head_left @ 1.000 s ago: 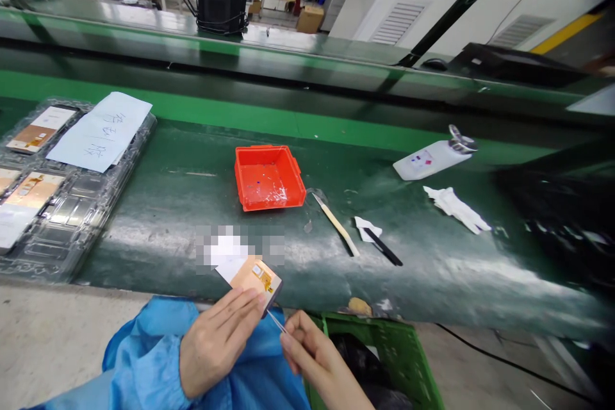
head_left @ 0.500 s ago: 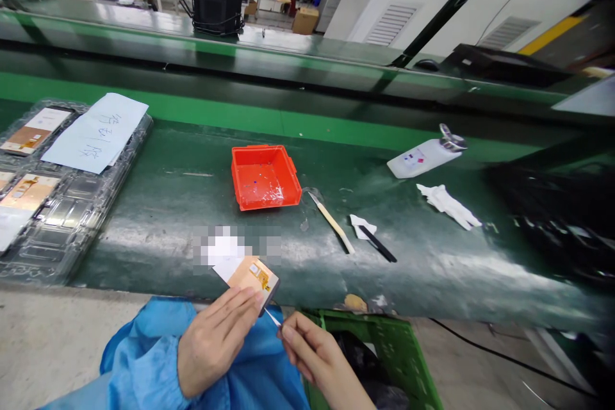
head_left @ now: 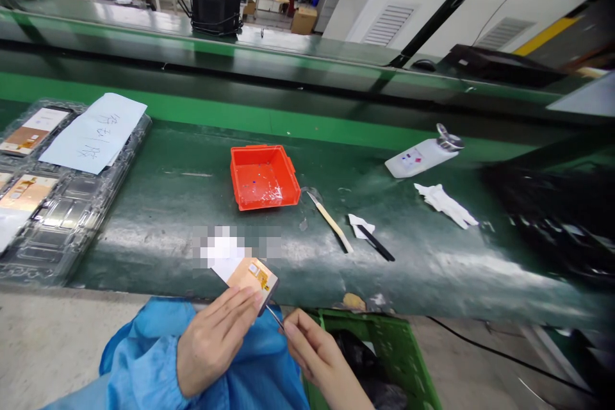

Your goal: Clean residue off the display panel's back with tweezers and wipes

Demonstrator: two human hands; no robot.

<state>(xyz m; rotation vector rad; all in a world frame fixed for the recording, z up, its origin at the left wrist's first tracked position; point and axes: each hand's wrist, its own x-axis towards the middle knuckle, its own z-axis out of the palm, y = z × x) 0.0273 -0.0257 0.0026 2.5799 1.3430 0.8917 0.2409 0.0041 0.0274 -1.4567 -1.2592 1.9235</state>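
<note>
A phone screen panel [head_left: 246, 273], white and copper-coloured on its back with a small gold flex cable [head_left: 260, 277], lies at the bench's near edge. Its far end is blurred out by a pixelated patch. My left hand [head_left: 218, 336] rests over the panel's near side with fingers stretched together, holding it down; the thumb is hidden. Between the thumb and fingers of my right hand [head_left: 312, 349] is a thin metal tool [head_left: 275, 317], its tip at the panel's near right corner. What kind of tool it is does not show.
Beyond the panel stands a red bin [head_left: 265, 179]. To its right lie a wooden-handled knife [head_left: 331, 223], a black tool [head_left: 377, 245], white cloth [head_left: 445, 205] and a bottle [head_left: 421, 157]. At left is a clear tray [head_left: 67, 218] of panels; below the bench, a green crate [head_left: 408, 359].
The thin tool has turned slightly in my right hand and looks darker now. My left hand and the panel stay almost in place; the whole view shifts slightly.
</note>
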